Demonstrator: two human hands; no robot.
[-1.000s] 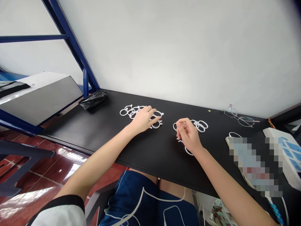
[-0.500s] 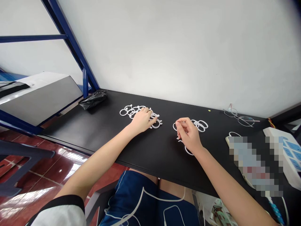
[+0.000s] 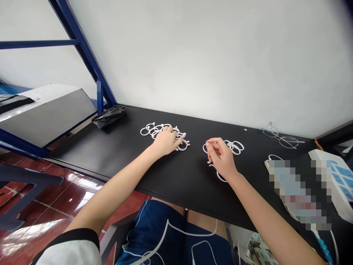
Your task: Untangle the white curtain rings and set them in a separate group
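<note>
My left hand (image 3: 165, 141) rests over a loose pile of white plastic rings (image 3: 144, 131) with small knobs, on the black tabletop (image 3: 121, 154). Its fingers are bent but apart, the thumb lying near one ring (image 3: 183, 148) at the pile's right end. My right hand (image 3: 220, 154) hovers low to the right, thumb and fingertips pinched together. An arc of a white ring (image 3: 203, 148) shows right at those fingertips; whether it is held or lies beneath cannot be made out. Another ring (image 3: 220, 177) lies partly under that wrist, and several overlapping rings (image 3: 237, 148) sit behind the hand.
A crumpled black plastic bag (image 3: 109, 116) lies at the far left of the table. Eyeglasses (image 3: 288, 142) rest at the back right. A blurred-out phone-like object (image 3: 298, 195) and a white power strip (image 3: 342, 184) are at the right. White cables (image 3: 165, 235) cross my lap.
My left hand has shifted very slightly left over the pile, with a small movement of thumb and fingers. My right hand stays put.
</note>
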